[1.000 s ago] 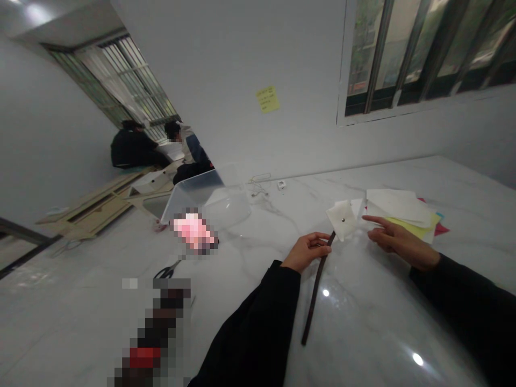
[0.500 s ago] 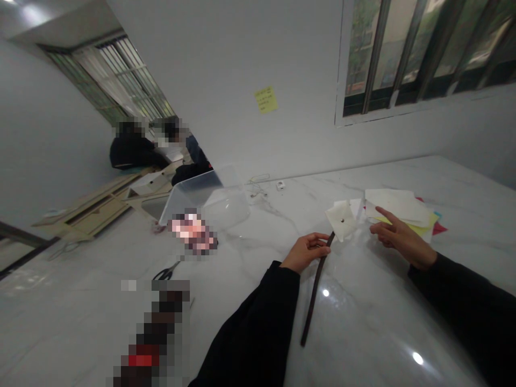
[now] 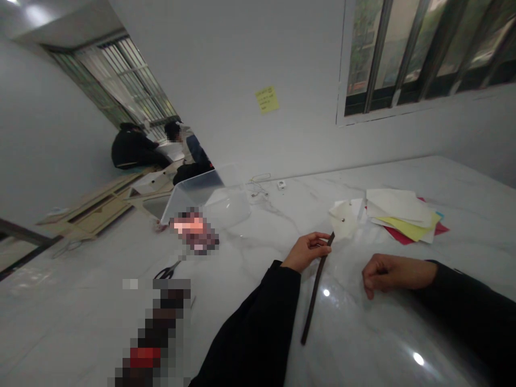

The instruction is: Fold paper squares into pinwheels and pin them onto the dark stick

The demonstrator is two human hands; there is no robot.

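A paper pinwheel (image 3: 341, 226) with white blades and a small pin at its centre tops a dark brown stick (image 3: 312, 306). My left hand (image 3: 308, 251) pinches that stick just below the blades, whose edges look smeared. To the right, my right hand (image 3: 389, 273) hovers low by the tabletop, fingers curled in and nothing seen in them. It is nearest to a pile of coloured paper (image 3: 405, 215), with white sheets over yellow and red ones, and does not touch it.
On the white marbled table (image 3: 250, 301) are scissors (image 3: 167, 271), a clear plastic bin (image 3: 193, 188), a thin cable (image 3: 260, 185) and a small white object (image 3: 281, 185). A pixelated dark item (image 3: 157, 333) lies front left. Two people (image 3: 137, 146) sit in the back left.
My right hand has drawn back from beside the blades, downward, and its pointing finger has curled in. The pinwheel's blades now look blurred and turned. My left hand keeps its hold.
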